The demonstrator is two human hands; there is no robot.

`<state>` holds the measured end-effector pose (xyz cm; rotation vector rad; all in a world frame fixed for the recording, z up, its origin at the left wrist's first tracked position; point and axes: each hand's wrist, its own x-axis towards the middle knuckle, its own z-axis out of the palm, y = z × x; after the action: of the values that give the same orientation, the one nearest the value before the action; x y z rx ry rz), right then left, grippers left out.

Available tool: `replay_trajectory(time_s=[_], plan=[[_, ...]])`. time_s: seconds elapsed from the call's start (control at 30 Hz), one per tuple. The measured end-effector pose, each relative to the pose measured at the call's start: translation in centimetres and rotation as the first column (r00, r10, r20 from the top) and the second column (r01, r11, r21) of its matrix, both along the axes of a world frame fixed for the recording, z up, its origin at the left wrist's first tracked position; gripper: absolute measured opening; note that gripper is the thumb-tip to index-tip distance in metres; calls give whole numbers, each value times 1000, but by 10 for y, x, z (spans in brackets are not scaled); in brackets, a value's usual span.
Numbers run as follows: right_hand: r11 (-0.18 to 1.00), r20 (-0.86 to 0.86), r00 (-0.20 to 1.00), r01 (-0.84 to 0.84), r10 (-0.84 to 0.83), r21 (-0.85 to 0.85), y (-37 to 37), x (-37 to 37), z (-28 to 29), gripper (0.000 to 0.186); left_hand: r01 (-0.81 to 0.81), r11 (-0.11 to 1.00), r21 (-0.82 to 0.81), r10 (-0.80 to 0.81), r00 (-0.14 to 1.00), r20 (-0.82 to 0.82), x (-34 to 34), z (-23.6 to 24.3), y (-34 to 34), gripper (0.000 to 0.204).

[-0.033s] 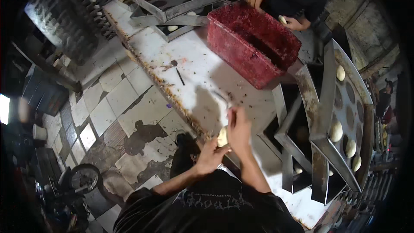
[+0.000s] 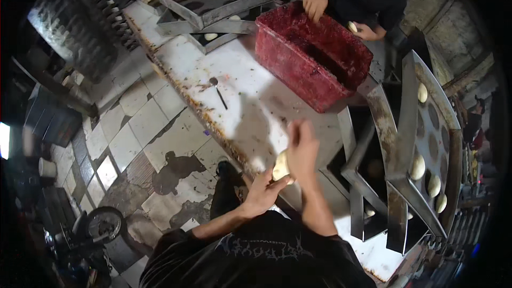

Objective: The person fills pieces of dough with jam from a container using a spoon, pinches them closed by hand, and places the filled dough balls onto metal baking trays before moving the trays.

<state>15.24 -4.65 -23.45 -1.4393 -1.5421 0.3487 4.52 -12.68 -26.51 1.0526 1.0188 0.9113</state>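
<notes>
My left hand is closed around a pale dough ball, held above the table's near edge. Right beside the dough is my right hand, blurred by motion, its fingers curled in. Whatever is in those fingers is hidden or too smeared to name. Beyond my hands stands a red rectangular tub, its inside stained dark red. A dark spoon-like tool lies on the white tabletop to the left of the tub.
Metal trays with dough balls are stacked at the right. More stacked trays stand at the far left. Across the table a person's hand reaches over the tub; their other hand holds dough. A wheel is on the tiled floor.
My right hand has moved slightly to the right and shows more blur. More of the dough ball is visible. The co-worker's hand over the tub is a little lower.
</notes>
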Motion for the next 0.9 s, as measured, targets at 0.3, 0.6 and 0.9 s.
replay_trajectory(time_s=[0.3, 0.6, 0.9], plan=[[772, 758, 615, 367, 216, -519, 288, 41, 95, 16, 195, 896, -399, -9, 906, 423, -117, 42, 160, 47], [-4, 401, 831, 436, 385, -900, 367, 84, 7, 15, 263, 805, -532, 90, 832, 547, -179, 2, 218, 46], [676, 44, 972, -128, 231, -726, 252, 60, 143, 13, 399, 773, -493, 95, 695, 712, -131, -3, 249, 32]])
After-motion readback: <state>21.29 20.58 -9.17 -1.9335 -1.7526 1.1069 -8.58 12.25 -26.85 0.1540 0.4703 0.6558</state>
